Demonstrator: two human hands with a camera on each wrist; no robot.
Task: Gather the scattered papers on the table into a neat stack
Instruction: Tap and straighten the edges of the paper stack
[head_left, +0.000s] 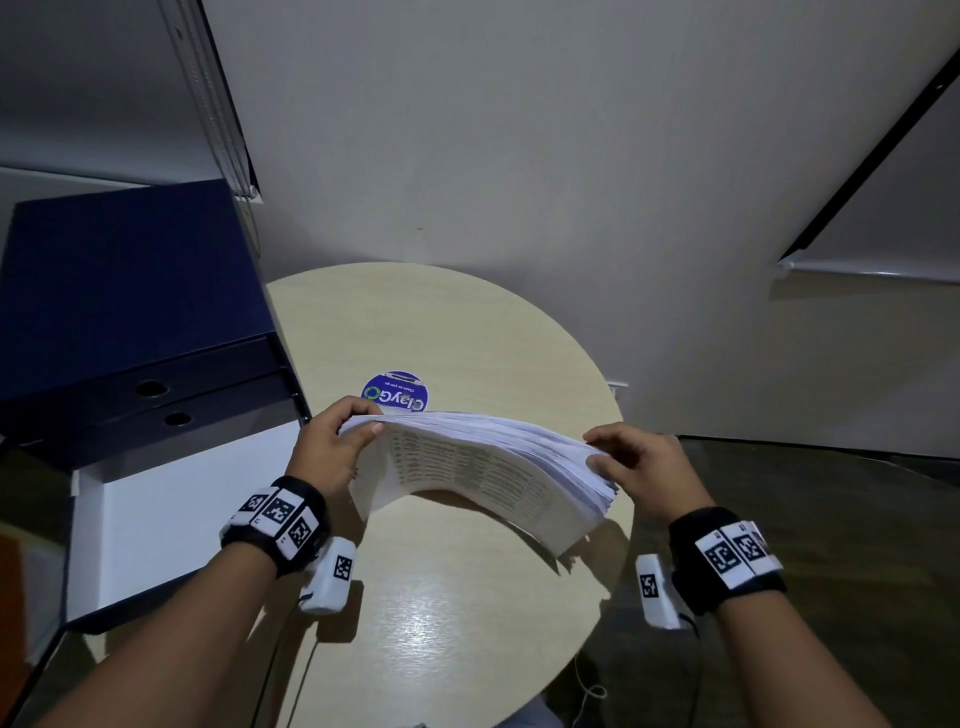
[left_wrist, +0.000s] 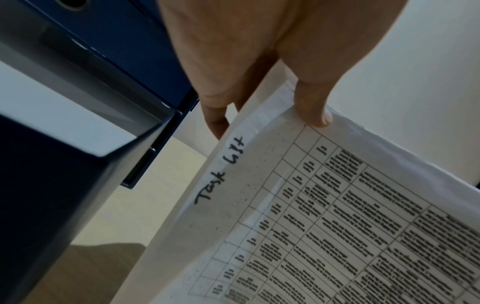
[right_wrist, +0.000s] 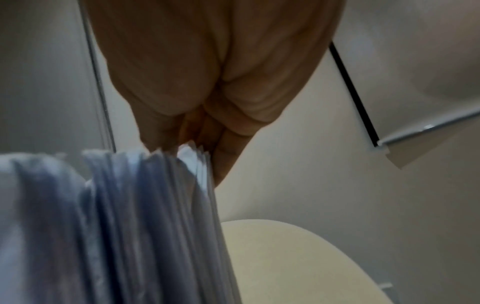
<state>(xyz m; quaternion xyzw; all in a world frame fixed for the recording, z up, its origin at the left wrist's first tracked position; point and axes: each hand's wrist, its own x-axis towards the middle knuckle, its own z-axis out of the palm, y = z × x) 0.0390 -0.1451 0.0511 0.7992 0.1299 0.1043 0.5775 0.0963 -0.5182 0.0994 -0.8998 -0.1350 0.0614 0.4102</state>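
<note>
A thick stack of white papers (head_left: 478, 467) is held above the round beige table (head_left: 457, 613), bowed upward in the middle. Its near face shows a printed table; in the left wrist view the sheet (left_wrist: 324, 216) carries the handwritten words "Task List". My left hand (head_left: 332, 441) grips the stack's left end, thumb on the near face and fingers behind. My right hand (head_left: 634, 462) grips the right end, where the sheet edges (right_wrist: 145, 205) fan out unevenly. Both hands are curled round the stack.
A dark blue file box (head_left: 130, 322) with two finger holes stands at the left against the table, and an open white-lined box lid (head_left: 176, 525) lies in front of it. A round blue sticker (head_left: 395, 392) sits on the table behind the stack. Walls stand behind the table.
</note>
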